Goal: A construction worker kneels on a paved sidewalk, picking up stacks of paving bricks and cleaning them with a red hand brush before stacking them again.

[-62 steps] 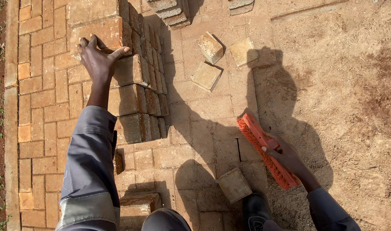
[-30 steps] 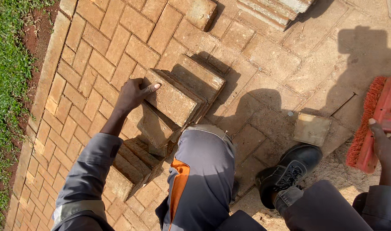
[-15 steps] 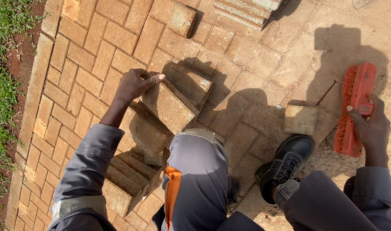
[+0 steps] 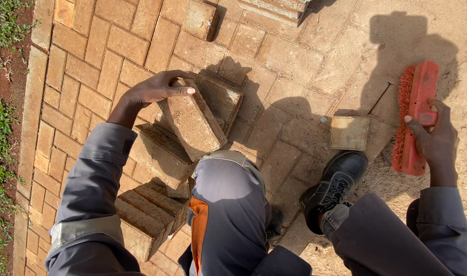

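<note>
As before, left hand [image 4: 154, 91] tilting paver [image 4: 190, 122] more, brush [image 4: 416, 115] lower

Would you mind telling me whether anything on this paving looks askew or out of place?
Yes. The brick under the left hand sits tilted on the stack rather than flat. One loose paver lies alone at the sandy edge, near the boot, outside the laid pattern. The right hand holds a red brush.
</note>
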